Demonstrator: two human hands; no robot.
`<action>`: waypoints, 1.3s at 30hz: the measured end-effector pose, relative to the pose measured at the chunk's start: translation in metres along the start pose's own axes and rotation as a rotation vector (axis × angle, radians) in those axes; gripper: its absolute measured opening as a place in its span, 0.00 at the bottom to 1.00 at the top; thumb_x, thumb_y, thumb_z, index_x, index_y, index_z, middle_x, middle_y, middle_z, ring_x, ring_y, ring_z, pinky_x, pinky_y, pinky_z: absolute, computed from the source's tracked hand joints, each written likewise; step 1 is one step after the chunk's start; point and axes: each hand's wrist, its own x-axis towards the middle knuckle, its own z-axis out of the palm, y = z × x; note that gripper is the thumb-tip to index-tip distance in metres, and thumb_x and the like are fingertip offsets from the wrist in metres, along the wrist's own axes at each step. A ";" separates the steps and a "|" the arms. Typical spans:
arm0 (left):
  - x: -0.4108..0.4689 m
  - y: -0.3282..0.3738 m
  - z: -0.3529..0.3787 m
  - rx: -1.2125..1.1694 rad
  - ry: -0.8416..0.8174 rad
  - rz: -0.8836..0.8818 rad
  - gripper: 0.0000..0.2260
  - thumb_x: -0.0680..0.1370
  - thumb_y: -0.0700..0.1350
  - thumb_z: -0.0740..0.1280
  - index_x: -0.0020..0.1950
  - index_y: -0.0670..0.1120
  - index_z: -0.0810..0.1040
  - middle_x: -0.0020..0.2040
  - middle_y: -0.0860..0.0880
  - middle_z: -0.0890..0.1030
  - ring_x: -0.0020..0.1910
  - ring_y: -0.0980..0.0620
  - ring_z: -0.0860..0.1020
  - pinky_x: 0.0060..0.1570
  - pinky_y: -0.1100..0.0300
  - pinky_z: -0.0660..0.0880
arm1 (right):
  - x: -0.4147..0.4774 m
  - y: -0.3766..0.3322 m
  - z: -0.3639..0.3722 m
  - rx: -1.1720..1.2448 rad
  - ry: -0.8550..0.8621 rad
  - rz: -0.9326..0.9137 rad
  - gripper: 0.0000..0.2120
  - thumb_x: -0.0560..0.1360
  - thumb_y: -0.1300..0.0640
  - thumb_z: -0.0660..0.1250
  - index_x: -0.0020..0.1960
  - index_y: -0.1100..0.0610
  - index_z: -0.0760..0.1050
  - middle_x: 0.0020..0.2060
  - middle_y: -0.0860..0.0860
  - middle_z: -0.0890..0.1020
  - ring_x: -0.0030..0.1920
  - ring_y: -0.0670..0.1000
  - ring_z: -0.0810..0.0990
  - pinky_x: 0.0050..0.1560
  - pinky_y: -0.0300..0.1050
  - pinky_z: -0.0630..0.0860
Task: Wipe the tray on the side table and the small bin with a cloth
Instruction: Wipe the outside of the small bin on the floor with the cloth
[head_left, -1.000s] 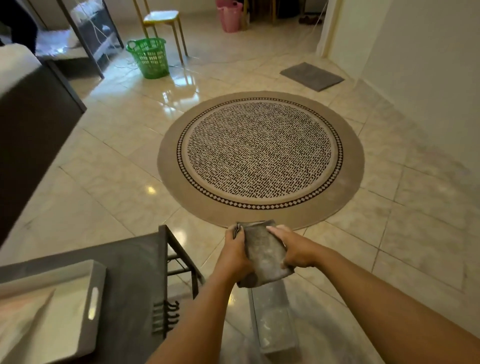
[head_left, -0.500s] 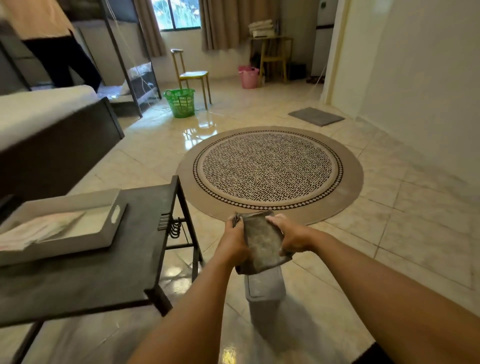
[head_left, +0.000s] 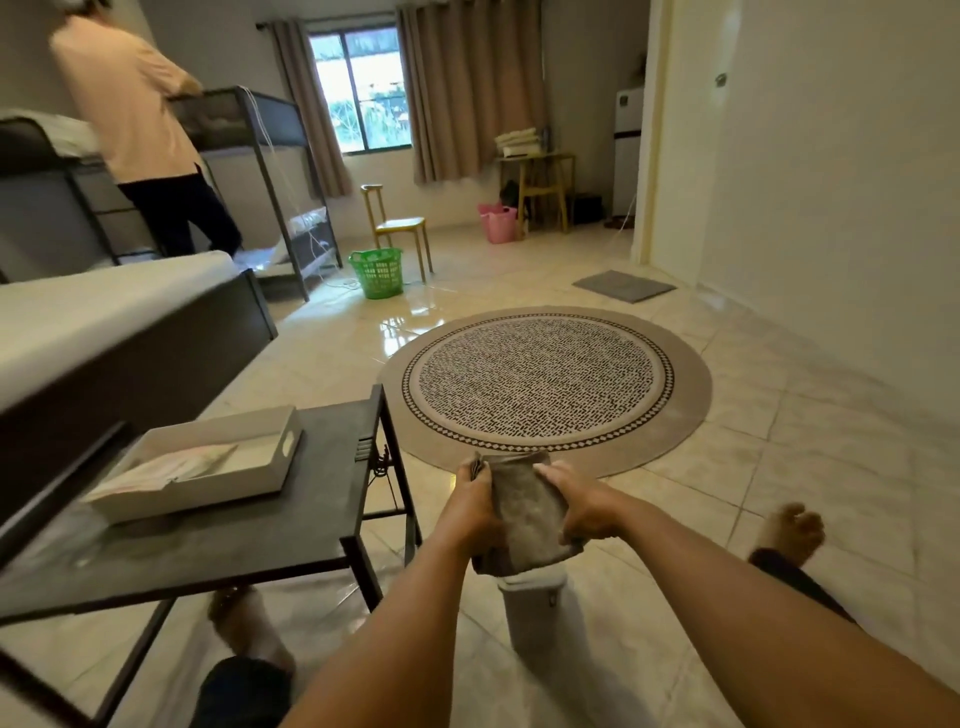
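A folded grey cloth (head_left: 524, 512) is held in front of me by both hands, my left hand (head_left: 475, 506) on its left edge and my right hand (head_left: 582, 506) on its right edge. Directly below the cloth stands the small grey bin (head_left: 535, 613) on the floor, its lid partly hidden by the cloth. To the left, a white tray (head_left: 283, 462) with a cut-out handle rests on the dark side table (head_left: 249, 535). A pale folded item lies inside the tray.
A round patterned rug (head_left: 540, 384) lies ahead. A bed (head_left: 119, 322) stands at the left and a bunk bed (head_left: 260, 171) behind it, where a person (head_left: 140, 130) stands. A green basket (head_left: 376, 273), a yellow chair (head_left: 397, 226) and a pink bucket (head_left: 497, 222) are farther back.
My view has tilted up and pulled back, bringing the room, the person and my feet into sight. Both hands keep the same hold on the cloth above the bin.
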 end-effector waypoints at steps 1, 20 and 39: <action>0.000 -0.002 0.000 -0.029 0.000 -0.027 0.38 0.78 0.38 0.69 0.80 0.48 0.48 0.76 0.46 0.59 0.62 0.51 0.66 0.58 0.62 0.69 | 0.003 0.001 0.004 0.005 -0.009 -0.004 0.52 0.66 0.65 0.78 0.80 0.57 0.50 0.75 0.54 0.58 0.73 0.56 0.62 0.70 0.49 0.69; 0.141 -0.097 0.053 0.162 -0.205 -0.125 0.45 0.71 0.44 0.77 0.79 0.47 0.52 0.78 0.48 0.48 0.72 0.43 0.62 0.70 0.54 0.65 | 0.134 0.103 0.083 0.141 -0.119 0.076 0.50 0.69 0.61 0.76 0.81 0.54 0.49 0.77 0.53 0.57 0.74 0.55 0.62 0.73 0.50 0.67; 0.154 -0.165 0.118 0.725 -0.183 0.360 0.31 0.78 0.70 0.46 0.77 0.65 0.37 0.73 0.59 0.22 0.73 0.52 0.24 0.74 0.41 0.36 | 0.152 0.148 0.123 0.714 -0.018 0.290 0.35 0.76 0.69 0.67 0.79 0.51 0.60 0.46 0.58 0.77 0.44 0.53 0.79 0.43 0.45 0.82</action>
